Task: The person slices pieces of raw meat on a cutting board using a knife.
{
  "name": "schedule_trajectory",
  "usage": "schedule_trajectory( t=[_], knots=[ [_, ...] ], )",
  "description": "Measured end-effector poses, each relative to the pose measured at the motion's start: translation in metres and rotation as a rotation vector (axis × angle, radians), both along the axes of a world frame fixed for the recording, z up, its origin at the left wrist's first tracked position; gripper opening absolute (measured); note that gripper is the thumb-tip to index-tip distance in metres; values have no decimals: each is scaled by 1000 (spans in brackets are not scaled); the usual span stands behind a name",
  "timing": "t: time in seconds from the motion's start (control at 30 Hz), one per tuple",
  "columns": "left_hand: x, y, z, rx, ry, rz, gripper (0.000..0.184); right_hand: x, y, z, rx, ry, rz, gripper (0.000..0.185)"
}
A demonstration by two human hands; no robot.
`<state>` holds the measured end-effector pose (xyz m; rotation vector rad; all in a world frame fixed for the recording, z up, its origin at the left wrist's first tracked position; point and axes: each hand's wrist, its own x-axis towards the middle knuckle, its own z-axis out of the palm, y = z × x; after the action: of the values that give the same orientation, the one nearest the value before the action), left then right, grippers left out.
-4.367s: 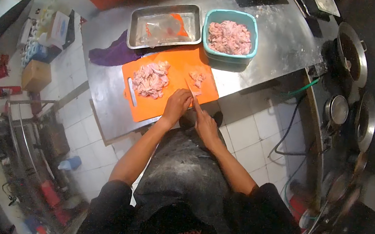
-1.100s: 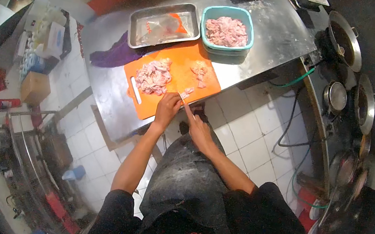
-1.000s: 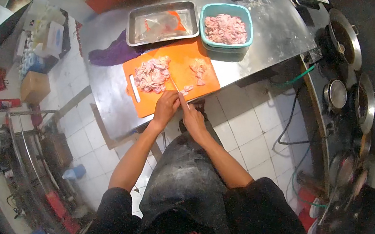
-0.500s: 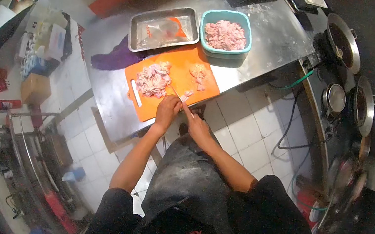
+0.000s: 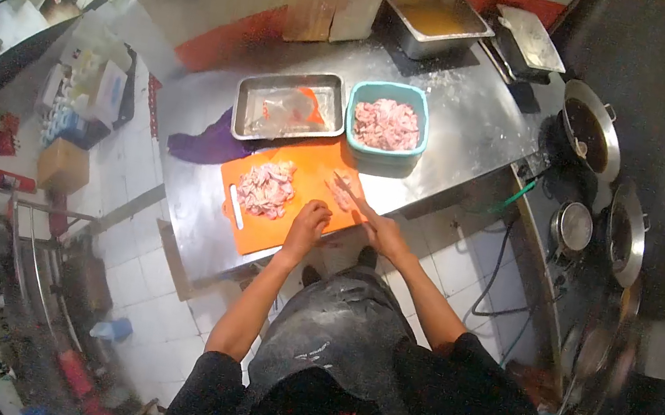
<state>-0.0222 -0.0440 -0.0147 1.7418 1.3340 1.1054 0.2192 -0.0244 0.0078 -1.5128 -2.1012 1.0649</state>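
Observation:
An orange cutting board (image 5: 314, 170) lies on the steel table, with a heap of raw, pale pink meat pieces (image 5: 266, 188) on its left half. My right hand (image 5: 382, 233) is closed round a knife (image 5: 350, 190), whose thin blade points up and left over a smaller group of cut meat (image 5: 342, 197). Beside it, my left hand (image 5: 311, 220) is curled over the board's near edge; whatever its fingers hold is too small to make out. Behind the board stands a turquoise tub (image 5: 382, 152) filled with similar meat.
A shallow steel tray (image 5: 246, 117) holding a clear and orange plastic bag adjoins the tub. Purple cloth (image 5: 206, 144) lies left of the board. At the back is a deep steel pan (image 5: 426, 44) of yellowish liquid. Woks (image 5: 588, 131) line the stove at right.
The knife and my right hand have moved right, over the smaller meat group. My left hand has come apart from the right hand. The camera view has tilted up.

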Motion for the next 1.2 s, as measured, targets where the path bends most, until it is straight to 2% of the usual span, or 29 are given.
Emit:
schedule_trajectory(
  t=[0.03,0.07,0.13,0.17,0.2,0.27,0.33,0.4,0.43,0.47,0.53,0.6,0.73,0.8,0.83,0.9,0.97,1.03,1.17,1.2],
  knots=[
    [6,12,2,-66,22,-32,33,5,7,-1,131,100,-51,74],
    [13,26,4,-61,19,-27,33,18,16,1,136,97,-45,74],
    [25,47,18,168,328,-2,58,39,24,28,-96,125,-23,65],
    [25,57,16,99,505,-47,83,47,26,44,-186,141,-14,61],
    [25,63,16,97,509,-47,83,56,28,44,-188,145,-13,61],
    [28,80,17,-83,691,-138,91,78,32,46,-310,117,23,59],
    [30,86,22,-90,789,-161,93,101,33,39,-273,163,60,58],
    [32,90,35,-113,835,-232,80,120,35,21,-152,264,90,59],
    [27,95,15,-118,841,-227,80,125,35,26,-155,270,96,59],
    [23,101,-6,-172,737,-221,74,132,35,31,-195,234,84,60],
    [30,105,7,-229,640,-212,68,140,34,29,-239,205,76,60],
    [50,101,27,61,740,-121,50,147,32,21,-268,195,120,60],
    [84,113,36,-8,812,-104,47,153,32,18,-225,226,173,59],
    [99,119,37,-109,918,-91,48,158,37,14,-303,107,198,59],
    [103,116,36,-45,883,-57,45,160,39,10,-299,106,203,59],
    [104,118,30,-15,904,-39,40,162,41,6,-185,251,172,59],
    [102,114,20,1,931,-27,34,170,46,3,-231,283,131,59],
    [98,116,11,57,801,-33,20,174,55,9,-239,294,68,60],
    [102,120,-4,45,646,5,16,177,67,10,-172,345,65,60],
    [105,121,-5,32,480,90,14,177,68,10,-133,341,76,60]
  ],
)
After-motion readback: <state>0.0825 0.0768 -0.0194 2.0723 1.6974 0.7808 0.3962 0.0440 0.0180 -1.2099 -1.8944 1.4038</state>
